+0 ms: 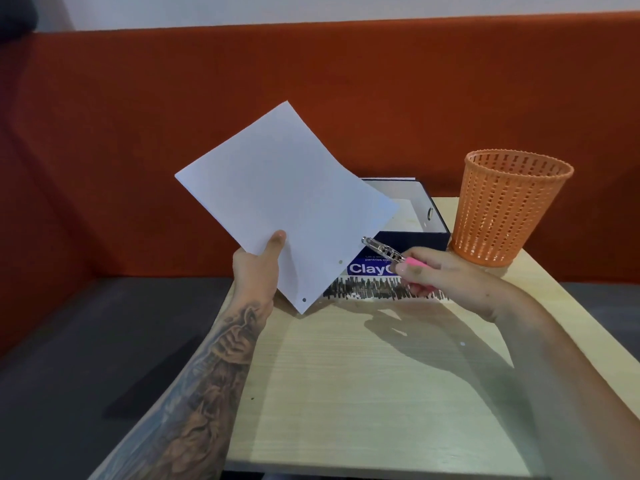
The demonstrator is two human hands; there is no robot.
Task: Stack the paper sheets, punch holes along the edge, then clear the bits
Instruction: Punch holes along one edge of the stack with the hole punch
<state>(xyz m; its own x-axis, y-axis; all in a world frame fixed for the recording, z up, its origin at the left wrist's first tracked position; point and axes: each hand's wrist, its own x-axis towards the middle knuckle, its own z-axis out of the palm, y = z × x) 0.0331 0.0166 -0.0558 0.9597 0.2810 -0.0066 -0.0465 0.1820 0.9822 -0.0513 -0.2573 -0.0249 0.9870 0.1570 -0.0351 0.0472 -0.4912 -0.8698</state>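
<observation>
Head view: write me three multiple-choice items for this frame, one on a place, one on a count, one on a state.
1. Where does the basket stand?
A. on the table, at its far right
B. on the floor
C. on the person's lap

2. How many holes show in the paper?
A. none
B. two
C. five

3. What is the right hand doing?
A. lying flat on the table
B. gripping the punch
C. lifting the basket

Answers:
1 A, its base sits on the table's far right corner.
2 B, two dots show along the paper's lower edge.
3 B, its fingers curl round the pink handles.
</observation>
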